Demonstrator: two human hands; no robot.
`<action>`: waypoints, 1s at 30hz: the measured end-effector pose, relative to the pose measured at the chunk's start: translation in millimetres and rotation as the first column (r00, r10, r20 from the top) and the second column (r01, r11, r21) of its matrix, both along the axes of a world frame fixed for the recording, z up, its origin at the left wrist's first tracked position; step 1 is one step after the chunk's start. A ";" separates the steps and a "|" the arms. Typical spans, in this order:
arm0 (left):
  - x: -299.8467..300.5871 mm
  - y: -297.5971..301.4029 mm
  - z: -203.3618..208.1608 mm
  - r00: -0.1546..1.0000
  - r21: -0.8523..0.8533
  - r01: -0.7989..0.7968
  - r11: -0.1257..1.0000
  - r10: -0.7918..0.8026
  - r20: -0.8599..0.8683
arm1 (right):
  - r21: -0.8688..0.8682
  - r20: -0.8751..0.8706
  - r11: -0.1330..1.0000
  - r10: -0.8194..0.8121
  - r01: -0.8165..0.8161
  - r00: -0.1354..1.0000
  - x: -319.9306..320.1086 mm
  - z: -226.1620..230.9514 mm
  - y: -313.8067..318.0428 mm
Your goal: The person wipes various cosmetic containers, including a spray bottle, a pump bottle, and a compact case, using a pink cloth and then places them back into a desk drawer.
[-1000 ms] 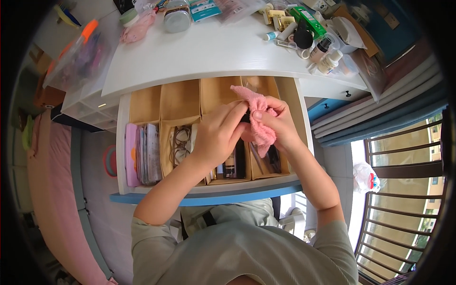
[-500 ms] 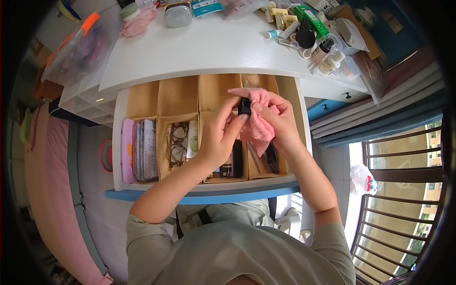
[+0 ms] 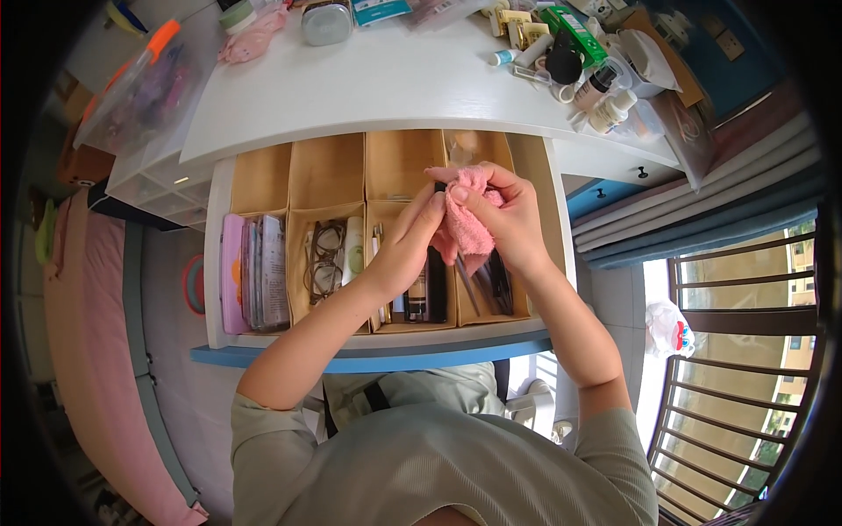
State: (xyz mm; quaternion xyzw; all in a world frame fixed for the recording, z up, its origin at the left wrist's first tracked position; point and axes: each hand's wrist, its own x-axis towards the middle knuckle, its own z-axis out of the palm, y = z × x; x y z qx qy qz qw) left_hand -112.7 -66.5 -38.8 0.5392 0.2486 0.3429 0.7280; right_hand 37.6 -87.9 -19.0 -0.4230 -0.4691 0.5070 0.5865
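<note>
Above the open drawer [image 3: 368,352], my two hands meet around a pink cloth [image 3: 470,230]. My right hand [image 3: 517,219] pinches the cloth, its thumb pressed onto the fabric. Closed beside it, my left hand [image 3: 408,245] grips a small black object [image 3: 440,187], mostly covered by the cloth and fingers; its kind does not show. Below the hands, brown compartments hold eyeglasses [image 3: 326,263], a white tube [image 3: 353,241], dark slim items [image 3: 500,285] and a lilac folder [image 3: 232,272] next to thin packets [image 3: 267,272].
On the white desktop [image 3: 351,96], bottles [image 3: 614,110], a green box [image 3: 570,35] and small containers crowd the far right. A clear jar [image 3: 326,24] stands at the back. A clear bin with orange handles [image 3: 145,96] is at left; curtains [image 3: 702,228] hang at right.
The cloth has been drawn over the black object, which showed plainly between my fingers before and is now mostly covered. My hands have come closer together.
</note>
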 end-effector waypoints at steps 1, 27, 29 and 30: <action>-1.4 0.9 -1.2 0.998 0.022 0.043 0.999 -0.042 -0.044 | -0.060 -0.019 0.998 0.026 -0.027 0.999 -0.7 2.8 -0.9; -5.6 6.5 -3.1 0.994 -0.081 -0.105 0.991 0.102 -0.037 | -0.143 -0.155 0.986 0.065 -0.088 0.986 5.0 12.5 0.8; -9.4 8.7 -5.8 0.998 -0.059 -0.061 0.996 0.061 0.003 | -0.147 -0.247 0.988 0.015 -0.053 0.969 8.0 14.2 1.7; -7.9 7.6 -4.9 0.998 -0.060 -0.060 0.996 0.060 0.005 | -0.145 -0.258 0.987 0.031 -0.070 0.966 9.3 15.5 1.9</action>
